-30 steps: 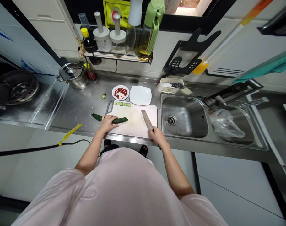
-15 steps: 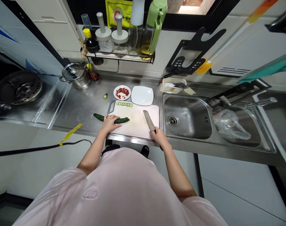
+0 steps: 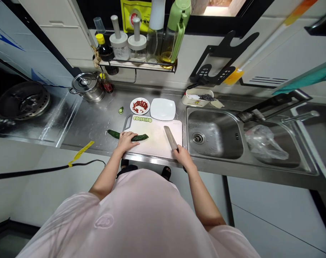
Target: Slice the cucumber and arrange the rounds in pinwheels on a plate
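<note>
A long dark green cucumber [image 3: 140, 137] lies across the left part of a white cutting board [image 3: 157, 147], its far end sticking out over the steel counter. My left hand [image 3: 126, 141] is closed over the cucumber's middle. In my right hand [image 3: 182, 155] is the handle of a kitchen knife [image 3: 170, 138], its blade pointing away from me over the board's right side, apart from the cucumber. A row of thin cucumber slices [image 3: 142, 119] lies along the board's back edge. A cucumber end piece [image 3: 121, 110] rests on the counter behind and left.
Behind the board stand a plate of chopped red pieces [image 3: 140, 106] and a white square plate [image 3: 163, 109]. A double sink [image 3: 213, 133] lies to the right, a lidded steel pot [image 3: 87, 87] back left. Above hangs a shelf [image 3: 141, 65] with bottles and jars.
</note>
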Available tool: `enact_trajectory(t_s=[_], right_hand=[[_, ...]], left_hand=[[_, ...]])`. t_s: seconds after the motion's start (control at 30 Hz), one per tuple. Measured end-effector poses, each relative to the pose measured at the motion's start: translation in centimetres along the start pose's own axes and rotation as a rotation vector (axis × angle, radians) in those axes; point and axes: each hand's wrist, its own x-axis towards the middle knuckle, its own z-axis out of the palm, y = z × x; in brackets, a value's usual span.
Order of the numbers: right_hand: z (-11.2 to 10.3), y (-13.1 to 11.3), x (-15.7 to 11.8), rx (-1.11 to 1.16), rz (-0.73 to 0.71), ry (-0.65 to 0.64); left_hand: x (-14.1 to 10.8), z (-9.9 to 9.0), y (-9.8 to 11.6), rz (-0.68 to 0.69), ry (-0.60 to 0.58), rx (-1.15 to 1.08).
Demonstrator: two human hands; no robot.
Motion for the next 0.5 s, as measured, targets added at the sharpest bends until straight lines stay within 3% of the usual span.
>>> enact_trajectory(t_s=[0.5], right_hand=[[0.18, 0.01, 0.14, -0.006, 0.007, 0.009]], left_hand=[[-0.07, 0.04, -0.04, 0.008, 0.007, 0.002]])
